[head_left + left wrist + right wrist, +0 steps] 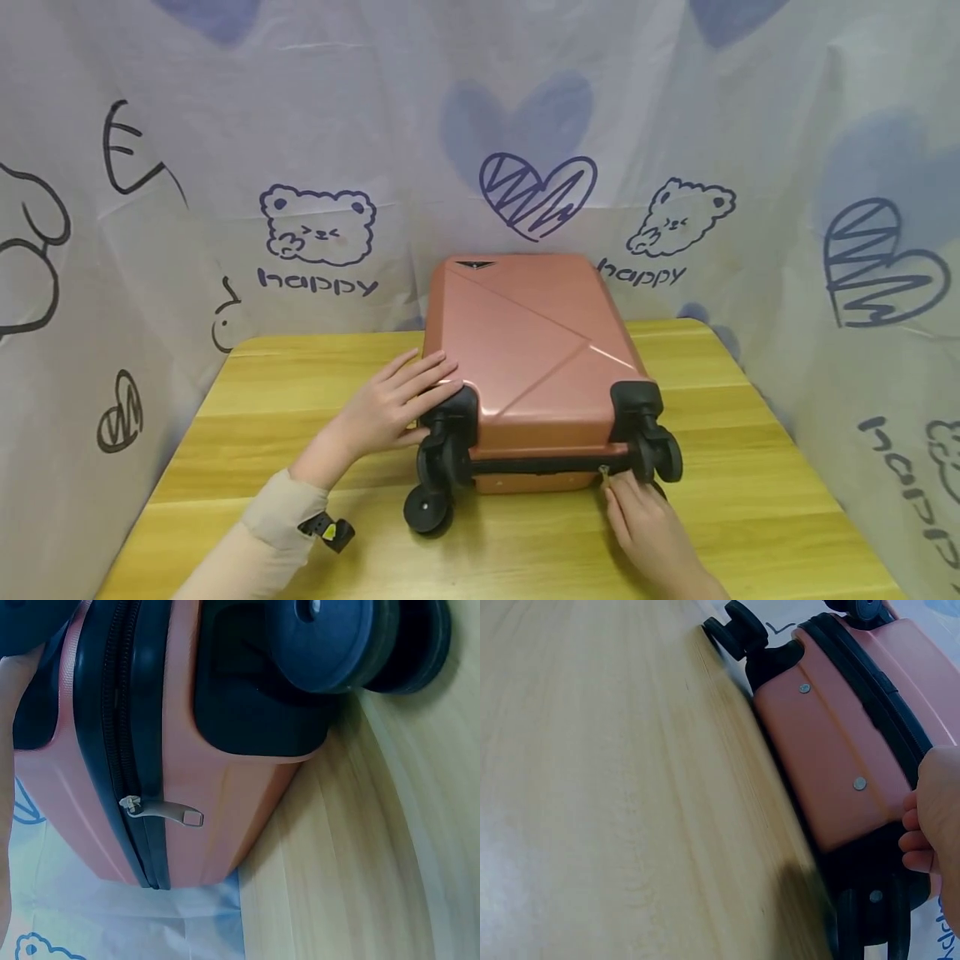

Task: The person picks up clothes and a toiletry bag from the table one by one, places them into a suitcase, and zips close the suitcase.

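Note:
A rose-pink hard-shell suitcase (536, 333) lies flat, its wheeled end facing me. My left hand (386, 408) rests on its near left corner beside the black wheel housing, fingers extended over the shell. At the near end, right of the middle, my right hand (637, 512) pinches a small metal zipper pull (604, 473) on the black zipper band (540, 465). The right wrist view shows that hand (939, 817) with curled fingers against the band; the pull is hidden there. On the suitcase's side, the left wrist view shows another zipper pull (176, 811) hanging free.
The suitcase lies on a yellow wood-grain table (360, 542). Black wheels (427, 507) stick out toward me at its near corners. A white curtain (420, 125) with hearts and bear drawings hangs behind and on both sides. A black strap device (327, 531) sits at the left wrist.

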Action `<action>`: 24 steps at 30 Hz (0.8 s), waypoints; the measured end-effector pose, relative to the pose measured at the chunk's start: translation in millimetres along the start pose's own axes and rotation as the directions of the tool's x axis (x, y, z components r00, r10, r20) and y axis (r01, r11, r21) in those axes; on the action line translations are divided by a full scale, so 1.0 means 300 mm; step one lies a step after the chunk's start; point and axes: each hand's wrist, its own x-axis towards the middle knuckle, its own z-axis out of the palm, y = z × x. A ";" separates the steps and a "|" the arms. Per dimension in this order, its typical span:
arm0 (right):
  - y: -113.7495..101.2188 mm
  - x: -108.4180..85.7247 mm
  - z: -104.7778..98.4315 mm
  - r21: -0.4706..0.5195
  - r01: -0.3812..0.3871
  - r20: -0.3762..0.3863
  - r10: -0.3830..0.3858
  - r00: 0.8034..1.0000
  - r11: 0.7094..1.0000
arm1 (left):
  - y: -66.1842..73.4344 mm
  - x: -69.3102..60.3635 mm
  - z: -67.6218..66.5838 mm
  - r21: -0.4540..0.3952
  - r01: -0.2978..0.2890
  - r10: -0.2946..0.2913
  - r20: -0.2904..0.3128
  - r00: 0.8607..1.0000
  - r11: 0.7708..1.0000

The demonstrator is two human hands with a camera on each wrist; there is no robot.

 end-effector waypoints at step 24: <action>-0.086 0.061 0.011 0.082 0.021 -0.016 -0.019 1.000 0.996 | -0.007 0.032 -0.023 0.058 -0.001 -0.003 0.072 0.997 0.998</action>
